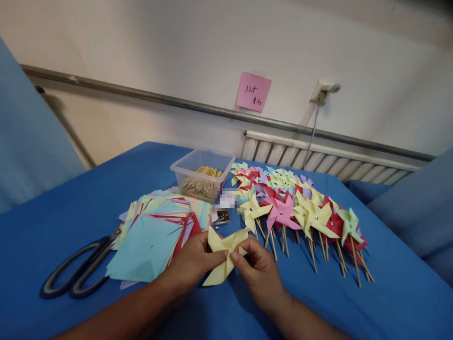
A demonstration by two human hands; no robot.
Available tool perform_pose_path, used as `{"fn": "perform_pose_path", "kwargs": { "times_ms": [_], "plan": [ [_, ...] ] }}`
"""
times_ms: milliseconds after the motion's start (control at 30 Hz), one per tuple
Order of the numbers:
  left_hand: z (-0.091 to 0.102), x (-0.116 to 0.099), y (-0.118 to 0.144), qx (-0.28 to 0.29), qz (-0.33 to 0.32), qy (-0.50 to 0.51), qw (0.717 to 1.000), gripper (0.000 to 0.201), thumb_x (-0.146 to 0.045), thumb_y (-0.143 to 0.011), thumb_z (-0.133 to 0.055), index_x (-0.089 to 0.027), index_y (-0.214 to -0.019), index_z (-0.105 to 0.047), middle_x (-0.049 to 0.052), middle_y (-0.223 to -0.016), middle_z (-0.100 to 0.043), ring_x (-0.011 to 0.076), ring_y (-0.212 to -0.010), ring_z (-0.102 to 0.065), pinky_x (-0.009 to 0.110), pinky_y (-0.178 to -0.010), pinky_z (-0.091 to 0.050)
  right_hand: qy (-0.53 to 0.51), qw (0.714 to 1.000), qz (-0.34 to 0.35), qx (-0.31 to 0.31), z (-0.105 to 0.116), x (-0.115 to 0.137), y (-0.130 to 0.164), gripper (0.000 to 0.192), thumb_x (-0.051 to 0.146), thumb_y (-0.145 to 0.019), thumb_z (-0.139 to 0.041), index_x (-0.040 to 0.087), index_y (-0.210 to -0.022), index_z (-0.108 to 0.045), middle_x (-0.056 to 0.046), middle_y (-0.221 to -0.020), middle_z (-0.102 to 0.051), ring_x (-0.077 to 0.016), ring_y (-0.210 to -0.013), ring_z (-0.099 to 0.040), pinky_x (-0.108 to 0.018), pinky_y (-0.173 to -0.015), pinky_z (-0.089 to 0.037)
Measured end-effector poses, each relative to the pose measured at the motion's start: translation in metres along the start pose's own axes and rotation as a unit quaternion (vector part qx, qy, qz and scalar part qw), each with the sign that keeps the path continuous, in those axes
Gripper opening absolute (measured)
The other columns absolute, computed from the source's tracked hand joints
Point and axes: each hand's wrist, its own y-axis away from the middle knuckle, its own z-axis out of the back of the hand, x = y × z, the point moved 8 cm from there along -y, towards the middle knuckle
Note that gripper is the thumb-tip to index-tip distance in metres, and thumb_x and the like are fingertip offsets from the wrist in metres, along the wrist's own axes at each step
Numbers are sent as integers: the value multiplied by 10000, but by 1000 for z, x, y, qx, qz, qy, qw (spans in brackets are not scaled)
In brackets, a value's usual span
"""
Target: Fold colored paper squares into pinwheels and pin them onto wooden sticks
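head view: blue table (71,222)
scissors (76,271): far left, flat, touching the paper stack (155,236)
left hand (193,262): pinching the yellow pinwheel (223,255) from the left
pinwheel: between both hands, just above the table
right hand (258,269): fingertips pinching its right edge
box (202,174): sticks, behind
finished pinwheels (300,212): right

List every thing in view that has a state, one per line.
yellow paper piece: partly folded, pinched by both hands.
left hand: gripping it.
right hand: gripping it.
scissors: shut, lying flat.
plastic tub: lidless, holding sticks.
paper squares: stacked flat.
pinwheels: finished, on sticks.
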Motion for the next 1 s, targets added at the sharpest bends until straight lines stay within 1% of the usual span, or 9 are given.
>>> {"fn": "perform_pose_path", "kwargs": {
  "times_ms": [167, 267, 400, 533, 633, 733, 833, 1000],
  "plan": [
    [2, -2, 1, -13, -6, 13, 1000, 213, -216, -569, -765, -165, -739, -646, 0, -655, -688, 176, -589, -603, 262, -560, -452, 30, 1000, 6, -6, 2, -1, 1, 183, 284, -819, -609, 184, -684, -536, 26, -706, -471, -111, -626, -441, -230, -572, -359],
    [2, -3, 1, -11, -8, 17, 1000, 216, -232, -568, -773, -166, -731, -647, 10, -655, -692, 189, -597, -611, 272, -557, -459, 30, 999, 1, -11, 4, -3, 1, 173, 289, -813, -617, 184, -693, -550, 23, -711, -483, -110, -619, -447, -226, -557, -359],
    [-1, -2, 1, 7, 0, 25, 1000, 284, -244, -547, -788, -163, -790, -667, 29, -719, -717, 198, -618, -625, 284, -567, -470, 28, 999, 3, -17, 5, -1, 0, 168, 280, -811, -615, 187, -687, -550, 22, -699, -489, -116, -625, -454, -232, -566, -365],
    [2, -3, 1, -11, 0, 11, 1000, 259, -234, -543, -784, -166, -760, -661, 16, -697, -710, 205, -645, -637, 291, -595, -476, 36, 999, 22, -27, 7, 5, 0, 179, 266, -811, -611, 191, -665, -540, 14, -710, -500, -127, -652, -471, -245, -593, -374],
    [1, -2, 1, -8, 5, 6, 1000, 251, -225, -536, -782, -170, -749, -661, 5, -670, -703, 197, -617, -631, 278, -575, -465, 45, 998, 30, -22, 5, 7, 1, 181, 251, -798, -623, 191, -652, -535, 8, -725, -507, -136, -677, -482, -256, -623, -386],
    [0, -1, 2, 0, 7, -2, 1000, 257, -208, -537, -782, -170, -766, -671, 4, -666, -703, 196, -602, -626, 268, -557, -453, 37, 999, 15, -18, 4, 4, 1, 190, 257, -787, -635, 189, -648, -526, 18, -703, -494, -128, -652, -460, -249, -607, -379],
    [-1, -1, 2, 7, 8, 3, 1000, 259, -184, -539, -786, -173, -769, -668, 7, -677, -707, 200, -620, -629, 268, -566, -455, 6, 1000, -11, -16, 3, -4, 1, 209, 284, -787, -642, 188, -652, -514, 26, -686, -491, -119, -634, -436, -239, -586, -363],
    [-3, -2, 2, 27, 6, 26, 999, 281, -251, -572, -793, -166, -809, -669, 31, -722, -724, 213, -651, -644, 279, -591, -464, -55, 997, -51, 2, -1, -11, 2, 245, 344, -795, -639, 189, -666, -500, 50, -610, -457, -101, -564, -377, -226, -537, -318]
  ]
}}
